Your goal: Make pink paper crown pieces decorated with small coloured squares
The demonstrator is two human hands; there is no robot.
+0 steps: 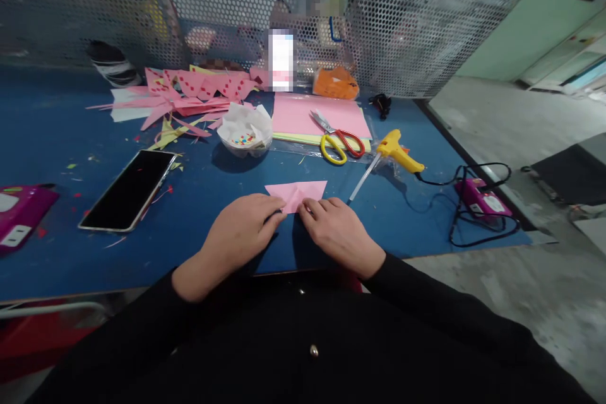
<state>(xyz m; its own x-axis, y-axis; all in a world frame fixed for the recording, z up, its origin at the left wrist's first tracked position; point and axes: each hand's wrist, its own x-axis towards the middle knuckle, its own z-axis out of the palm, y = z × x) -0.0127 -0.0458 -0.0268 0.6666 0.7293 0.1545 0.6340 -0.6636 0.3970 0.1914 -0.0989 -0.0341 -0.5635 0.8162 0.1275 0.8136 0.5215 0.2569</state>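
Observation:
A small folded piece of pink paper is held just above the blue table near its front edge, its wide side facing away from me. My left hand pinches its left lower part between thumb and fingers. On the other side, my right hand grips the right lower part with curled fingers. The fingertips hide the paper's lower corners. Beyond the paper stands a white paper-lined bowl with small coloured bits inside. Scissors with red and yellow handles lie on pink sheets.
A yellow glue gun with a black cord lies right of the scissors. The blue table also bears a phone, purple boxes at both sides, pink scraps and an orange packet. Perforated metal stands behind.

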